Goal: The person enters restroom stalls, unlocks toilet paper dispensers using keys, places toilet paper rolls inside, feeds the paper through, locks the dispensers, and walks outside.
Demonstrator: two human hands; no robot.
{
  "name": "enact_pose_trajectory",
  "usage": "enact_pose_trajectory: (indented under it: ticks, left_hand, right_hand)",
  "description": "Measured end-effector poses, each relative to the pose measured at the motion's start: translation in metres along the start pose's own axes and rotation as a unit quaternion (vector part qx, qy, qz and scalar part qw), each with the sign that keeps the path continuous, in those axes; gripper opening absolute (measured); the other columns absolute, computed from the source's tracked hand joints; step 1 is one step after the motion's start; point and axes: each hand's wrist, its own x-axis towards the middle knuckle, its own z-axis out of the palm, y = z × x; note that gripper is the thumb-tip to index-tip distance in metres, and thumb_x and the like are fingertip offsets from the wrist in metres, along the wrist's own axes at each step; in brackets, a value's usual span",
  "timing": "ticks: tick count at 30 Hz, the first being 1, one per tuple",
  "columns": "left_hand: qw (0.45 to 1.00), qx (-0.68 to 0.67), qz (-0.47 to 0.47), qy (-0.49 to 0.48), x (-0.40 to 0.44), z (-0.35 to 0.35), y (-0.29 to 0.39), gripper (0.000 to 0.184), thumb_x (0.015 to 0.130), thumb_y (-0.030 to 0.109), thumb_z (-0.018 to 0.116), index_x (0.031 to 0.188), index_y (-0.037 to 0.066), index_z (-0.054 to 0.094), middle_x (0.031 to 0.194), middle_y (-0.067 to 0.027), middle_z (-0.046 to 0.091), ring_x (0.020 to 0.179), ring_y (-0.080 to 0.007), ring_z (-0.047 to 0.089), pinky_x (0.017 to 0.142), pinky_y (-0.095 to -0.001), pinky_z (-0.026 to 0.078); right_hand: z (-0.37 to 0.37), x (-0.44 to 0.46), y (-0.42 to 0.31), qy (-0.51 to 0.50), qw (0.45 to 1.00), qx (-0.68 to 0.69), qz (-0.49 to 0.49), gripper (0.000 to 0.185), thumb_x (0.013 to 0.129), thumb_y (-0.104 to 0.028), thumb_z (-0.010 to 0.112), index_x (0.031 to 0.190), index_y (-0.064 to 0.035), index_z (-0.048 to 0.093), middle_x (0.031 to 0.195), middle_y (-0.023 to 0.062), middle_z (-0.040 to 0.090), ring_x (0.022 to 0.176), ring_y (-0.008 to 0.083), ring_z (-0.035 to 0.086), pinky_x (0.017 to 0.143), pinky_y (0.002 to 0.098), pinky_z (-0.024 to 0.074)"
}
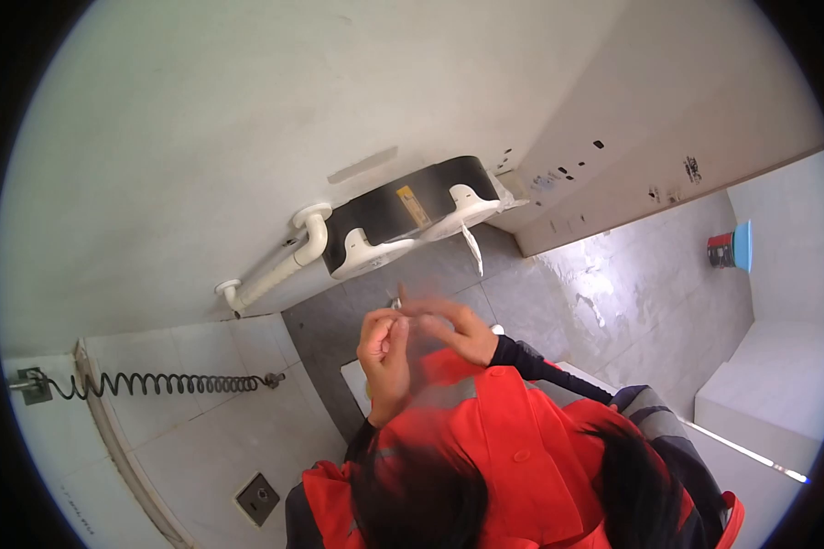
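My left hand (384, 359) is raised in front of my chest, its fingers curled in and the thumb pressed against them. If anything small is in it, I cannot make it out. Close beside it, my right hand (462, 331) reaches across with its fingertips at the left hand's fingers. Motion smears those fingertips, so whether they pinch something is unclear. Beyond both hands, a black-and-white double toilet paper dispenser (362, 212) is fixed to the wall. A strip of toilet paper (471, 249) hangs from it. My red jacket (522, 457) fills the lower middle.
A white grab bar (279, 273) runs along the wall left of the dispenser. At left, a coiled hose (174, 384) stretches across the tiles above a dark square plate (257, 500). A partition (650, 174) stands at right, and a red-and-blue container (731, 249) is farther right.
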Motion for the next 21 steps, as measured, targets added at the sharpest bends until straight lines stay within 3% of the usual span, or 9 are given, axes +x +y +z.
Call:
enact_pose_trajectory:
  ticks: [3,5,7,9,11,14,17,19,21]
  left_hand:
    - [0.997,0.045,0.026,0.051,0.003,0.0,0.004,0.01,0.085,0.006,0.052,0.081,-0.002,0.056,0.085,-0.0026,0.048,0.074,-0.0073,0.042,0.064,-0.02,0.035]
    - [0.996,-0.023,-0.034,0.075,0.003,0.0,-0.006,0.013,0.086,0.011,0.053,0.079,0.001,0.056,0.081,-0.0008,0.05,0.071,-0.0061,0.044,0.065,-0.0192,0.037]
    - [0.992,-0.09,-0.065,0.068,0.005,-0.005,-0.02,0.012,0.086,0.011,0.053,0.083,0.0,0.057,0.082,-0.0013,0.052,0.072,-0.0063,0.045,0.065,-0.0199,0.037]
    - [0.981,-0.158,-0.095,0.062,0.007,-0.004,-0.016,0.013,0.087,0.011,0.052,0.088,-0.001,0.058,0.084,-0.0019,0.053,0.073,-0.0065,0.046,0.066,-0.0207,0.038]
    - [0.922,-0.32,-0.198,0.089,0.011,0.003,0.007,0.019,0.087,0.011,0.052,0.099,-0.002,0.057,0.088,-0.0035,0.057,0.073,-0.0071,0.048,0.066,-0.022,0.039]
    - [0.906,-0.357,-0.221,0.056,0.016,-0.008,0.006,0.023,0.087,0.011,0.052,0.106,-0.001,0.056,0.095,-0.0051,0.058,0.074,-0.008,0.05,0.068,-0.0217,0.041]
    - [0.918,-0.336,-0.202,0.059,0.02,-0.018,-0.011,0.024,0.087,0.009,0.052,0.108,-0.001,0.054,0.091,-0.0038,0.058,0.074,-0.0091,0.05,0.071,-0.0204,0.041]
    - [0.906,-0.355,-0.221,0.062,0.023,-0.024,-0.024,0.028,0.087,0.011,0.052,0.112,-0.001,0.052,0.093,-0.0039,0.057,0.076,-0.0092,0.05,0.072,-0.0207,0.041]
    - [0.894,-0.373,-0.241,0.064,0.028,-0.031,-0.04,0.031,0.087,0.013,0.052,0.115,-0.001,0.049,0.094,-0.004,0.056,0.078,-0.0094,0.05,0.073,-0.0211,0.04]
  right_hand:
    - [0.006,0.004,0.004,-0.008,0.985,-0.153,-0.075,0.022,0.086,-0.021,0.05,0.092,-0.0004,0.055,0.082,0.0092,0.057,0.075,0.0197,0.055,0.069,0.0295,0.0431]
    - [0.014,0.007,0.0,0.0,0.981,-0.169,-0.1,0.02,0.088,-0.019,0.046,0.09,0.0003,0.053,0.079,0.0061,0.055,0.074,0.0133,0.053,0.067,0.0271,0.0429]
    - [0.024,0.008,0.0,0.066,0.997,-0.004,-0.038,0.019,0.09,-0.018,0.044,0.087,-0.0003,0.052,0.077,0.0042,0.054,0.074,0.0099,0.052,0.065,0.0246,0.0424]
    - [0.026,0.012,0.002,0.074,0.997,0.027,0.014,0.018,0.09,-0.017,0.045,0.087,-0.0006,0.052,0.078,0.0042,0.055,0.075,0.0091,0.052,0.066,0.0238,0.0425]
    - [0.027,0.018,0.001,0.08,0.993,0.057,0.067,0.016,0.089,-0.016,0.046,0.086,-0.0009,0.052,0.079,0.0042,0.055,0.077,0.0083,0.052,0.066,0.023,0.0425]
    - [0.026,0.033,-0.004,0.072,0.986,0.114,0.095,0.016,0.089,-0.016,0.047,0.089,-0.001,0.053,0.078,0.0024,0.055,0.074,0.0075,0.052,0.066,0.0229,0.0428]
    - [0.017,0.048,-0.015,-0.027,0.992,-0.015,0.123,0.012,0.086,-0.012,0.051,0.091,-0.0015,0.055,0.073,0.0037,0.056,0.068,0.0099,0.055,0.063,0.0237,0.0441]
    - [0.012,0.066,-0.026,-0.078,0.95,-0.302,-0.011,0.014,0.082,-0.011,0.054,0.092,-0.0026,0.057,0.071,0.0078,0.057,0.063,0.0179,0.057,0.06,0.0258,0.0453]
    - [0.009,0.093,-0.033,-0.092,0.921,-0.376,-0.047,0.013,0.077,-0.012,0.056,0.086,-0.0034,0.058,0.076,0.0114,0.056,0.065,0.0259,0.058,0.058,0.0303,0.046]
